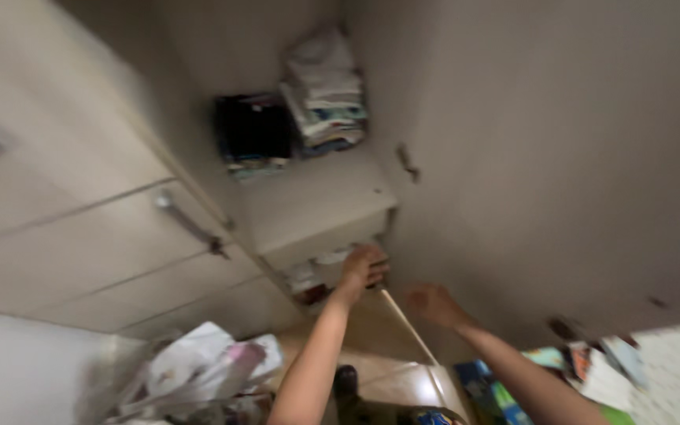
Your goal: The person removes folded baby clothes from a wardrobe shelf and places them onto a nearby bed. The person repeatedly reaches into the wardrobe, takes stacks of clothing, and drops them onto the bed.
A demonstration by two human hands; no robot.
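Below the open wardrobe shelf (316,206), the person's left hand (364,267) is reaching up to the shelf's front edge, its fingers curling together around the top end of a thin pale stick (407,327). The picture is blurring here, so how tightly the fingers are closing is hard to say, but the hand is touching the stick's upper tip. The stick is slanting down and to the right from that hand, passing just beside the right hand (428,303) and running on toward the floor. The right hand is hanging near the stick's middle with its fingers loosely bent; whether it is gripping the stick or only lying against it I cannot tell.

On the shelf above, a stack of folded light clothes (326,86) is sitting beside a dark folded pile (253,130), the two touching or nearly so. Under the shelf, a lower compartment is holding a few small blurred things close to the left hand. To the left, a pale wardrobe door is showing a metal bar handle (190,223). At the bottom left, crumpled white plastic bags (198,370) are lying in a heap, and at the bottom right, colourful books or papers (584,370) are spreading beside a white dotted surface.
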